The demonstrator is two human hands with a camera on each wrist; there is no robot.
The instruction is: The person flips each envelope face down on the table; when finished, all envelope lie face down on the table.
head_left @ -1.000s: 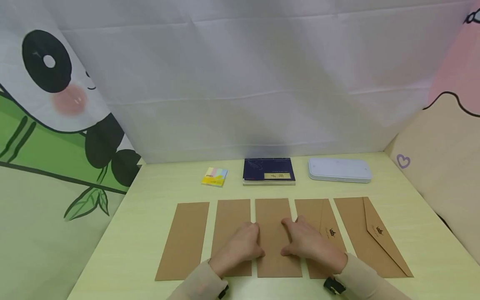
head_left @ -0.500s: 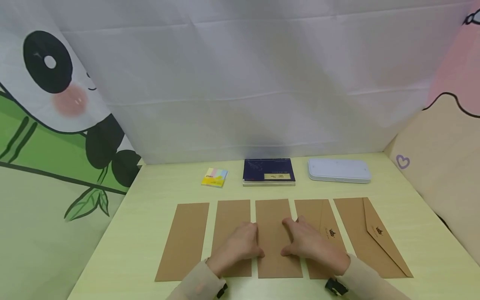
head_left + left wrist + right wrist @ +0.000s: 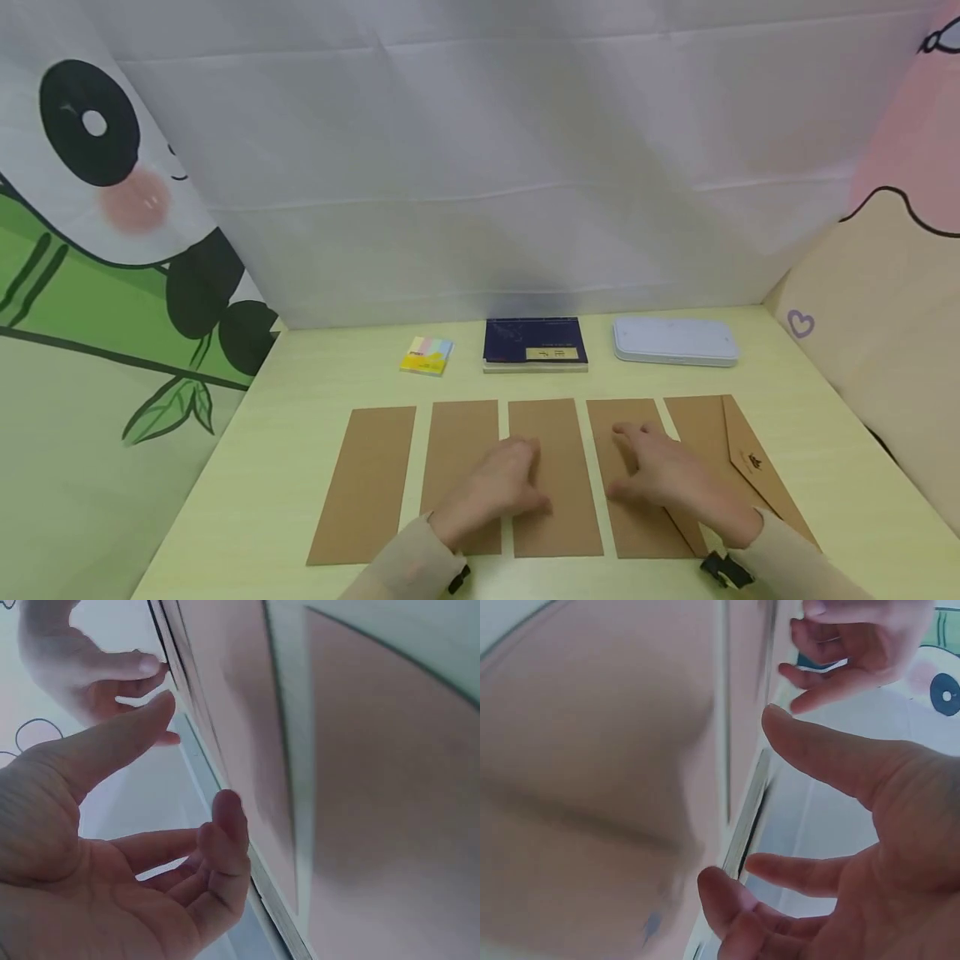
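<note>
Several brown paper envelopes lie flat in a row on the table, evenly spaced. My left hand hovers over the second envelope and the left edge of the middle envelope. Its thumb and fingers are apart and loosely bent, with nothing between them. Over the fourth envelope is my right hand, its forearm crossing the rightmost envelope. Both wrist views show a gap between thumb and fingers. Whether any fingertip touches paper, I cannot tell. The leftmost envelope lies uncovered; the rightmost shows its flap with a small dark print.
Behind the row lie a pad of coloured sticky notes, a dark blue notebook and a pale blue flat case. A white cloth closes off the table's back; cartoon-printed panels stand at both sides.
My right hand has moved right, off the middle envelope's edge and further across the fourth. My left hand has shifted slightly right, onto the middle envelope's edge. The envelopes stay in place.
</note>
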